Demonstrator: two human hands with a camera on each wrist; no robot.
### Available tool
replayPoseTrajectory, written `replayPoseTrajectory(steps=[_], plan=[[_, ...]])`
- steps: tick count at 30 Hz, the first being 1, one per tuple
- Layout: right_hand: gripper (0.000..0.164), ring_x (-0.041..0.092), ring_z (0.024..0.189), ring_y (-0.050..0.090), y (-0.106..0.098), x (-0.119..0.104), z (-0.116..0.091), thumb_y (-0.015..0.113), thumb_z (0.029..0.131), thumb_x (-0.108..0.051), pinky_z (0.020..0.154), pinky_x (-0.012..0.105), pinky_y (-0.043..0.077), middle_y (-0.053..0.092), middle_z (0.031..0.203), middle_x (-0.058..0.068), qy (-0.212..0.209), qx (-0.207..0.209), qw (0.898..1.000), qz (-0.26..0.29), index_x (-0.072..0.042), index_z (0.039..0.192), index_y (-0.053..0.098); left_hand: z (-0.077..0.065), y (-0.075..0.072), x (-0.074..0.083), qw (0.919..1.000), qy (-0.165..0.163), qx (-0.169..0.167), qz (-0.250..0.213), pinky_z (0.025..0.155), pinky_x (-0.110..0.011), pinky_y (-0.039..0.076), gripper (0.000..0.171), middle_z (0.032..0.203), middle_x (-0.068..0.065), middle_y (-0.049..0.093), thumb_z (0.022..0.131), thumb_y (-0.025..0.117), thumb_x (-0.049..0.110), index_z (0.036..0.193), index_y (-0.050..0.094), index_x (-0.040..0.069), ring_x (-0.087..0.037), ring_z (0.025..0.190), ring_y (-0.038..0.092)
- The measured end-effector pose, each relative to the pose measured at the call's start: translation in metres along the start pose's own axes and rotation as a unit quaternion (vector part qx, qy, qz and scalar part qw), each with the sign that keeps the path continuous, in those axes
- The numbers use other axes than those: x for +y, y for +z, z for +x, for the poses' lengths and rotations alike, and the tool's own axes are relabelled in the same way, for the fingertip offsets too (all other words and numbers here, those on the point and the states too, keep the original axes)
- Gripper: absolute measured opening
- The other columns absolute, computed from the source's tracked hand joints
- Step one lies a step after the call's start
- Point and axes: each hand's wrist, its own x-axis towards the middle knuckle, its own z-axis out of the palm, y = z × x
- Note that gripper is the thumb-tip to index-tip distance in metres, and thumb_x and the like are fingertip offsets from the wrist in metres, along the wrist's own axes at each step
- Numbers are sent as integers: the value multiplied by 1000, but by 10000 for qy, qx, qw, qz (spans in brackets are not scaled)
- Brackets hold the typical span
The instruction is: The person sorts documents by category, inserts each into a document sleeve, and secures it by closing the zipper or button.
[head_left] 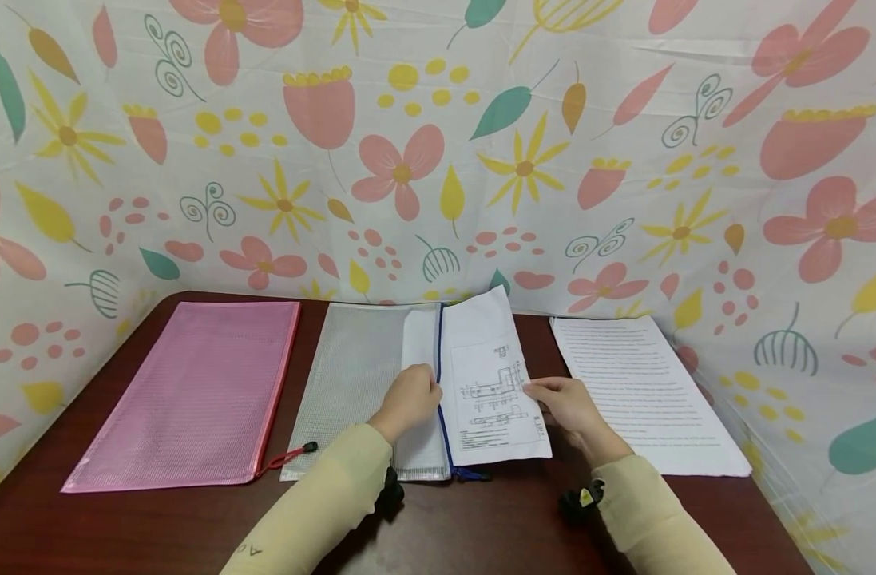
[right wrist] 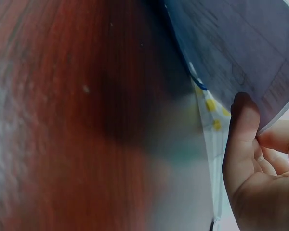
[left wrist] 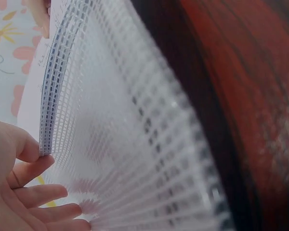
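Observation:
A clear mesh zip pouch (head_left: pixel 358 375) with a blue zipper edge lies at the middle of the table. My left hand (head_left: pixel 409 399) pinches the pouch's edge between thumb and forefinger; in the left wrist view the other fingers of that left hand (left wrist: pixel 29 192) spread beneath the mesh (left wrist: pixel 115 120). Partly inside the pouch is a sheet of paper (head_left: pixel 491 319) printed with line drawings, its right part sticking out past the zipper. My right hand (head_left: pixel 570 407) pinches that sheet's right edge, and the right wrist view shows the thumb and forefinger (right wrist: pixel 274 137) on the paper (right wrist: pixel 250 48).
A pink mesh zip pouch (head_left: pixel 186 391) with a red zipper and pull cord lies at the left. To the right is a stack of printed paper (head_left: pixel 639 391). Behind the dark wooden table (head_left: pixel 466 527) hangs a flowered cloth (head_left: pixel 409 104).

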Motion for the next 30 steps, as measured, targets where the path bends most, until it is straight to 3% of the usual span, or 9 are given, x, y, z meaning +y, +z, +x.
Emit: replayPoseTrajectory(steps=[11, 30], plan=[[37, 13, 74, 68, 9, -1, 3, 59, 92, -13, 65, 31, 57, 70, 92, 11, -69, -25, 9999, -136, 12, 120, 57, 0, 1, 3, 9999, 165, 31, -21, 48, -24, 33, 18, 63, -2, 45, 88, 53, 6, 71, 49, 7, -14, 55, 41], [34, 13, 68, 68, 28, 0, 7, 61, 91, -12, 61, 30, 57, 71, 85, 7, 51, 21, 9998, 185, 11, 117, 59, -1, 2, 12, 9994, 290, -5, -172, 47, -22, 34, 19, 63, -1, 45, 89, 53, 6, 70, 50, 7, -12, 54, 41]])
